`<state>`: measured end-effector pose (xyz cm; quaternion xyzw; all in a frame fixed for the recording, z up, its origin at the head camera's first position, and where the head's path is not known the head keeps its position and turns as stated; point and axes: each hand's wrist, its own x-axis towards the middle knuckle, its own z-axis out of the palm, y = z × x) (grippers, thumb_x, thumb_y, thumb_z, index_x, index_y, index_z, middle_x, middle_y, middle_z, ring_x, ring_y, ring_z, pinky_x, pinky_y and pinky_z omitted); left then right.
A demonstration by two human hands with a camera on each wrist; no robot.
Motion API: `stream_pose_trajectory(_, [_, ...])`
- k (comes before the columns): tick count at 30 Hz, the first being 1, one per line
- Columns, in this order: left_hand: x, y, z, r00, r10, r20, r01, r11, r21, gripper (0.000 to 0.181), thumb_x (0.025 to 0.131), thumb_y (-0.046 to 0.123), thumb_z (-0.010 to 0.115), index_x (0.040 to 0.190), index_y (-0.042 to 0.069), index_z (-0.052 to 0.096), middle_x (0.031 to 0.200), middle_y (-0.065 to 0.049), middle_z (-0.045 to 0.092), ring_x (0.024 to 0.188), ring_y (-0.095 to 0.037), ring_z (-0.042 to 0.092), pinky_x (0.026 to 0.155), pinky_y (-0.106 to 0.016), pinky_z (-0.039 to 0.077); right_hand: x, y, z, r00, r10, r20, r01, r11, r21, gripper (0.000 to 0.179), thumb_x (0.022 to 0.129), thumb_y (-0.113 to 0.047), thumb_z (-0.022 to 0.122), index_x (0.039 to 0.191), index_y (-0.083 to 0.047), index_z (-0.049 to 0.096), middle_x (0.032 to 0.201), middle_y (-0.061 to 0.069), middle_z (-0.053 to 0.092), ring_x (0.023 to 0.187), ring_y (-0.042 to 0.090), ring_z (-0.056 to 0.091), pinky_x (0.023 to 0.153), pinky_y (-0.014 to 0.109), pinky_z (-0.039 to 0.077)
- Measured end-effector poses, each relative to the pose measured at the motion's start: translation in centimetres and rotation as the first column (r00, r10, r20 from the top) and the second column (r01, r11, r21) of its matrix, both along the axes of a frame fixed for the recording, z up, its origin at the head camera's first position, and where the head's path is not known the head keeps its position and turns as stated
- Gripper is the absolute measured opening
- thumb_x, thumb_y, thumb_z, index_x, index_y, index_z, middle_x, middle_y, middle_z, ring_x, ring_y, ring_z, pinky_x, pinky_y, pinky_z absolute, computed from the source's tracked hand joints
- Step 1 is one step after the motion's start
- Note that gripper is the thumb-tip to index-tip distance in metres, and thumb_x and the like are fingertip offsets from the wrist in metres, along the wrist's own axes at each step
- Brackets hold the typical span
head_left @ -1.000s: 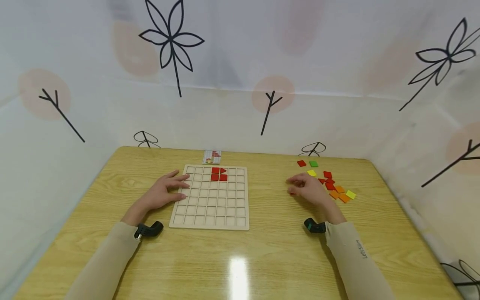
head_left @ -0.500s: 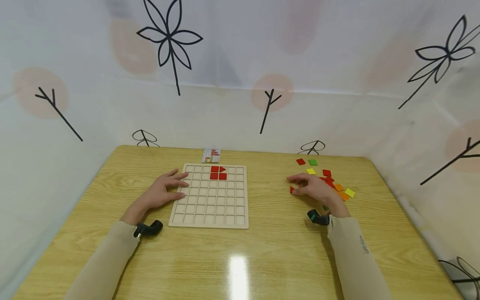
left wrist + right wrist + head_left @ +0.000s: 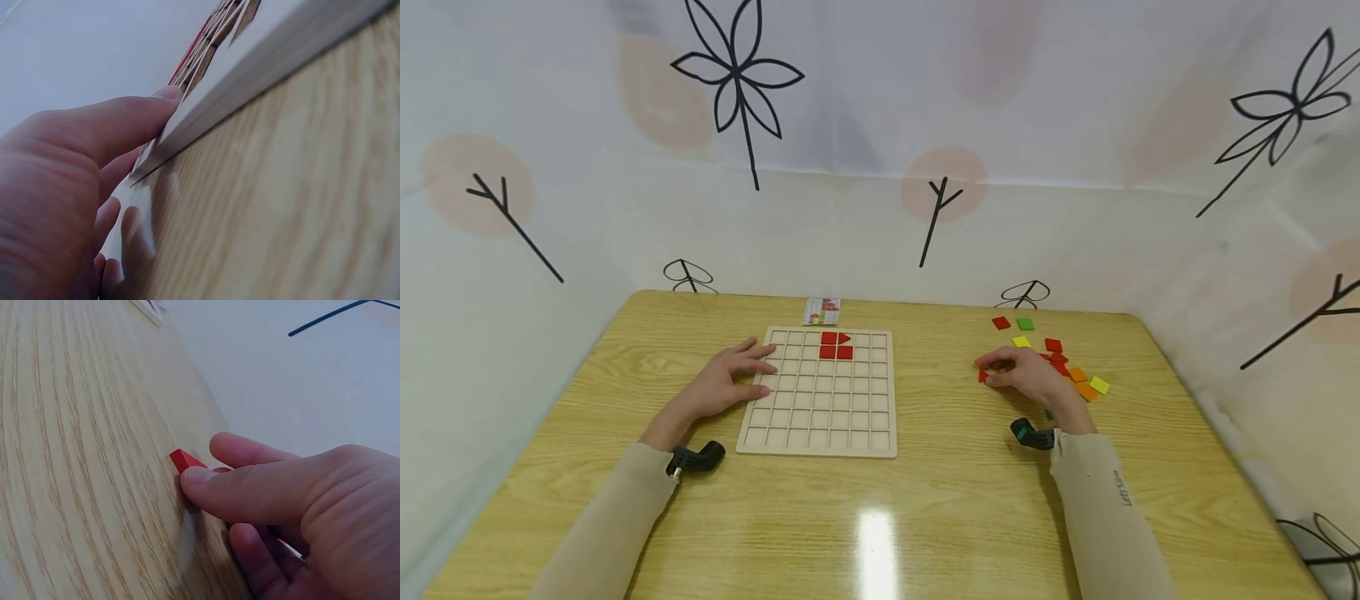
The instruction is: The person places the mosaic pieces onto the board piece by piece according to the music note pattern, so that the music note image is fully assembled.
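Note:
My left hand [image 3: 726, 383] lies with fingers spread over the left edge of a pale wooden grid board [image 3: 891, 417]. In the left wrist view its thumb [image 3: 134, 119] rests on the board's rim. Three red square tiles [image 3: 827, 352] and one red triangular tile [image 3: 844, 338] sit in cells near the board's top. To the right of the board, my right hand [image 3: 1026, 375] pinches a small red triangular tile [image 3: 184, 461] low over the table. The thumb covers part of this tile in the right wrist view.
Loose red, orange, yellow and green tiles [image 3: 1077, 375] lie around and beyond the right hand, some partly hidden by it. A small printed pattern card [image 3: 822, 312] lies behind the board. A patterned cloth [image 3: 850, 233] hangs along the table's back edge.
The right hand's fingers have closed on the red triangular tile, which now sticks out past the thumb. The left hand and the board stay in place; the head view has shifted slightly.

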<state>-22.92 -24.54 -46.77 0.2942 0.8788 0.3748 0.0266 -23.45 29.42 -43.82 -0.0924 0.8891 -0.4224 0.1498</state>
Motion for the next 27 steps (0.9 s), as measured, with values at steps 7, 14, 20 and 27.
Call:
stream_pose_trajectory(7, [0.0, 0.1, 0.2, 1.000, 0.001, -0.001, -0.001, 1.000, -0.003, 0.036, 0.088, 0.021, 0.078, 0.121, 0.010, 0.072, 0.152, -0.014, 0.044, 0.148, -0.040, 0.018, 0.114, -0.069, 0.003, -0.1, -0.1, -0.1, 1.000, -0.003, -0.002, 0.003, 1.000, 0.009, 0.032, 0.093, -0.009, 0.070, 0.125, -0.003, 0.068, 0.123, 0.016, 0.061, 0.100, 0.027, 0.054, 0.085, 0.033, 0.048])
stream_pose_trajectory(14, [0.0, 0.1, 0.1, 1.000, 0.003, 0.002, -0.003, 1.000, -0.007, 0.036, 0.088, 0.022, 0.077, 0.121, 0.010, 0.072, 0.153, -0.014, 0.043, 0.148, -0.040, 0.018, 0.114, -0.067, 0.003, -0.1, -0.2, -0.3, 1.000, -0.014, -0.001, 0.014, 1.000, 0.011, 0.030, 0.093, -0.010, 0.070, 0.123, -0.006, 0.070, 0.121, 0.013, 0.061, 0.098, 0.026, 0.054, 0.084, 0.032, 0.048])
stream_pose_trajectory(20, [0.0, 0.0, 0.0, 1.000, 0.002, 0.004, -0.002, 1.000, -0.004, 0.036, 0.088, 0.023, 0.077, 0.121, 0.010, 0.072, 0.152, -0.013, 0.044, 0.148, -0.039, 0.020, 0.114, -0.068, 0.002, -0.1, -0.6, -0.2, 0.999, -0.032, -0.006, 0.032, 0.998, 0.050, 0.028, 0.094, -0.010, 0.068, 0.122, -0.008, 0.071, 0.123, 0.013, 0.060, 0.100, 0.027, 0.052, 0.086, 0.035, 0.046])
stream_pose_trajectory(27, [0.0, 0.0, 0.0, 1.000, 0.002, -0.001, -0.002, 1.000, -0.005, 0.036, 0.088, 0.022, 0.077, 0.122, 0.011, 0.071, 0.153, -0.013, 0.044, 0.148, -0.039, 0.020, 0.114, -0.067, 0.002, -0.2, -1.2, -0.2, 0.999, -0.020, -0.029, 0.021, 0.998, 0.054, 0.030, 0.094, -0.010, 0.068, 0.123, -0.005, 0.070, 0.107, 0.012, 0.061, 0.090, 0.026, 0.050, 0.076, 0.033, 0.045])
